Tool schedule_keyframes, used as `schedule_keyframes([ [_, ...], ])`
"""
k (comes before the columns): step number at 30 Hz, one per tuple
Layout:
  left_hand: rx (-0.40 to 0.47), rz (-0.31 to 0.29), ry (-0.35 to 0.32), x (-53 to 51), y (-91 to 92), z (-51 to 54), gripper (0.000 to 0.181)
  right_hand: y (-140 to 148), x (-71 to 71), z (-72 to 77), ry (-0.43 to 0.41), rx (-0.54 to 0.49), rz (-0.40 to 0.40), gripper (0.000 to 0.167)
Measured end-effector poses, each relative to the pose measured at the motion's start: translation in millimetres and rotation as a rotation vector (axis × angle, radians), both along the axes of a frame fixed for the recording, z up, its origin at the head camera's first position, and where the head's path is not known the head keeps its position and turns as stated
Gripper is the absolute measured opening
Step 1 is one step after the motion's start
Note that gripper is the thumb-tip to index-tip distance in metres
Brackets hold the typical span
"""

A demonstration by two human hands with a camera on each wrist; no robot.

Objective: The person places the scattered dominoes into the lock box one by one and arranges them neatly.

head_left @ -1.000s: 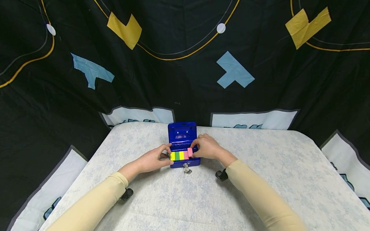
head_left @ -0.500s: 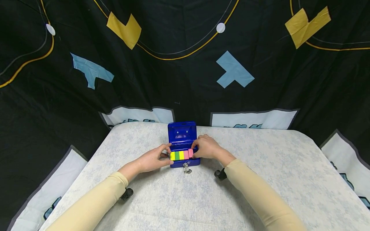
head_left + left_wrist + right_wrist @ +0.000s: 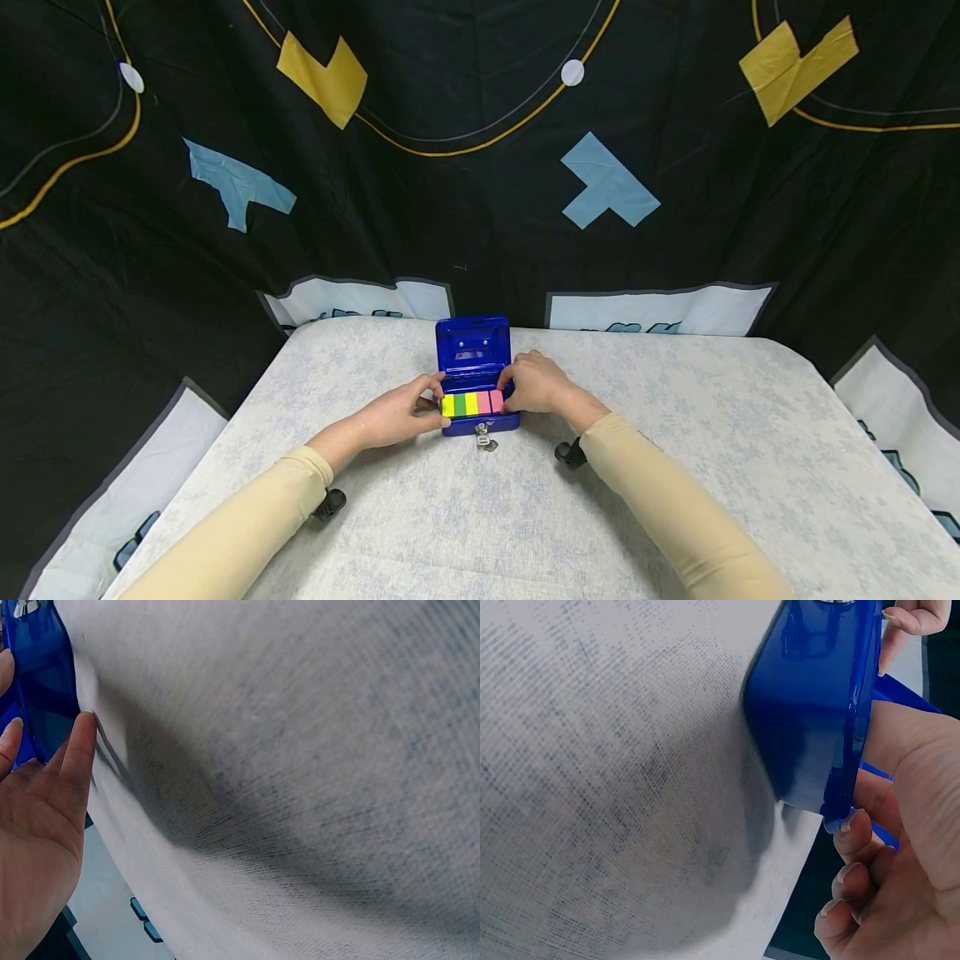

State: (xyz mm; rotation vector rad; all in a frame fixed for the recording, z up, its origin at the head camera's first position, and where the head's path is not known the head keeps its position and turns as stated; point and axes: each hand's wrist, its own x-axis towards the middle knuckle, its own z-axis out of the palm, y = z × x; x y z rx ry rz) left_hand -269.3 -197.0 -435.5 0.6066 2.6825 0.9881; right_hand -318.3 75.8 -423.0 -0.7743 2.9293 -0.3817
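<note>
A blue metal cash box stands with its lid raised at the back of the table. Inside its tray lies a row of small coloured blocks: a yellow block, a green block, another yellow block and a pink block. At the row's right end, my right hand pinches a second pink block. My left hand holds the box's left side, thumb at the front corner and fingers further back. Both wrist views hide the box's inside.
A silver latch with a key hangs at the box's front. The patterned white cloth covers the table. Behind rises a black curtain with taped shapes.
My right hand has lowered the pink block and moved it slightly right, from raised and tilted to level with the row. My left hand has stayed still.
</note>
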Motion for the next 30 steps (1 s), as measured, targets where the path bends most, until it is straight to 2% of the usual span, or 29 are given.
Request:
schedule_keyframes([
  [12, -0.001, -0.005, 0.0, 0.4, -0.1, 0.6, 0.04, -2.7, -2.1, -3.0, -0.003, 0.036, -0.027, 0.025],
  [30, 0.008, -0.001, -0.011, -0.2, -0.7, 0.1, 0.041, -2.6, -2.0, -1.7, -0.008, 0.035, -0.01, 0.027],
])
